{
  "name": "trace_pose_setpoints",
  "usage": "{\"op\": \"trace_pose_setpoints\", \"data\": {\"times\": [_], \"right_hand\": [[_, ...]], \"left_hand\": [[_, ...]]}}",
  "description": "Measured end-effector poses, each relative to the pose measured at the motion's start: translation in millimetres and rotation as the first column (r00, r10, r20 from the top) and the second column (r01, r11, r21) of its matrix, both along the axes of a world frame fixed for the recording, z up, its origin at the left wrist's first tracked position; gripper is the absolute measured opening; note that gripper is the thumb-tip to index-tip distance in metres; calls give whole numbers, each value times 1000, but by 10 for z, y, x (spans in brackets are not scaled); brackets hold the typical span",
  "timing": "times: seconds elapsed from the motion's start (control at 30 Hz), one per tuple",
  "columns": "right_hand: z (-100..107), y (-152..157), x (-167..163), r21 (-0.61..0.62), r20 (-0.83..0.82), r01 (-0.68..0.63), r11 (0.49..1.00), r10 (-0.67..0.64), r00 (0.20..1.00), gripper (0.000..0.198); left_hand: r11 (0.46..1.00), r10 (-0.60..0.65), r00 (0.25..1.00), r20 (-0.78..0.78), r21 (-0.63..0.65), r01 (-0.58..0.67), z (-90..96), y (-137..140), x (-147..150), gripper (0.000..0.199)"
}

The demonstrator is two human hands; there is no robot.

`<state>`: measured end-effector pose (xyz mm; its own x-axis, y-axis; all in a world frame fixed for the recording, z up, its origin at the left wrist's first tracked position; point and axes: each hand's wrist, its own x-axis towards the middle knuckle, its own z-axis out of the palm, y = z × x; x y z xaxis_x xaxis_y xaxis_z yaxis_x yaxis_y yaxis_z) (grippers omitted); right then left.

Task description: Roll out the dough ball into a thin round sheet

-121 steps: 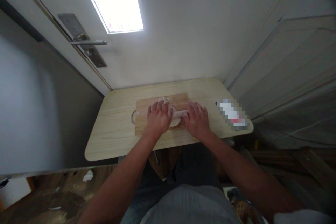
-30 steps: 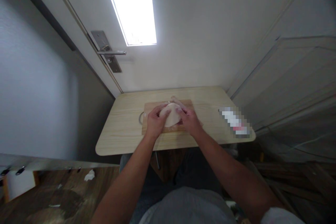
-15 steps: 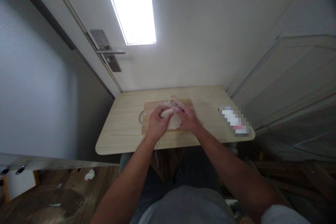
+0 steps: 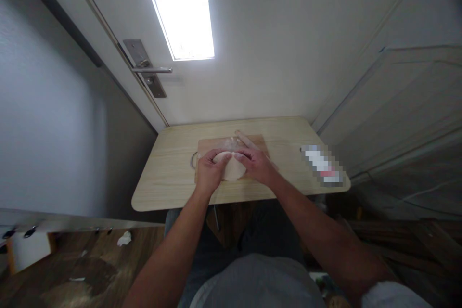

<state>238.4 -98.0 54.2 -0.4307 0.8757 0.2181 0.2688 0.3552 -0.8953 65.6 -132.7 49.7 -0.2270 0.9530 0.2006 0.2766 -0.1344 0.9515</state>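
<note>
A pale, flat round of dough (image 4: pixel 234 168) is held over the wooden cutting board (image 4: pixel 205 146). My left hand (image 4: pixel 211 167) grips its left edge, thumb on top and fingers behind. On the other side my right hand (image 4: pixel 255 162) pinches the upper right edge between thumb and fingers. Both thumbs lie close together near the dough's far rim. Behind my right hand a rolling pin (image 4: pixel 246 139) rests slantwise on the board, its lower end partly hidden. White flour (image 4: pixel 231 143) is scattered on the board beyond the dough.
The board lies on a light wooden table (image 4: pixel 166 173) with rounded corners, its metal ring handle (image 4: pixel 193 160) to the left. A blurred-out object (image 4: pixel 322 165) is at the table's right end. A door with a lever handle (image 4: pixel 153 70) stands right behind the table.
My hands have spread slightly apart, the left one moving left. The dough, folded or bunched between my fingers before, now shows as a wider, flatter round.
</note>
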Motion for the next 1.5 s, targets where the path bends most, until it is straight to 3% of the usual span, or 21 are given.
{"op": "trace_pose_setpoints", "data": {"times": [0.13,0.23,0.33,0.7,0.9,1.13,1.3,1.4,1.5], "right_hand": [[86,-12,21,156,138,-56,986,34,990,36],[142,-14,48,331,250,-113,937,29,968,36],[184,-24,62,408,307,-177,896,48,950,36],[184,-117,74,366,321,-110,924,-14,947,32],[210,-126,95,360,354,-166,918,30,935,33],[237,-203,49,373,359,-137,918,-6,933,34],[134,-137,38,270,319,-102,957,11,948,37],[-8,-101,40,92,243,-129,987,103,964,44],[-137,-104,47,-89,135,-180,980,191,972,47]], "left_hand": [[1000,-25,999,-32,15,26,26,5,-14,26],[999,-34,997,-75,28,36,48,17,-39,24],[998,-45,995,-85,47,49,69,25,-56,22],[987,-155,986,-57,32,157,89,22,-109,19],[963,-269,963,-12,33,269,23,32,-140,19],[953,-287,953,-95,75,295,8,78,-102,20],[962,-242,963,-115,97,254,21,136,-127,18],[980,-165,984,-65,99,171,29,152,-132,18],[993,-96,995,19,65,95,8,151,-125,21]]}}
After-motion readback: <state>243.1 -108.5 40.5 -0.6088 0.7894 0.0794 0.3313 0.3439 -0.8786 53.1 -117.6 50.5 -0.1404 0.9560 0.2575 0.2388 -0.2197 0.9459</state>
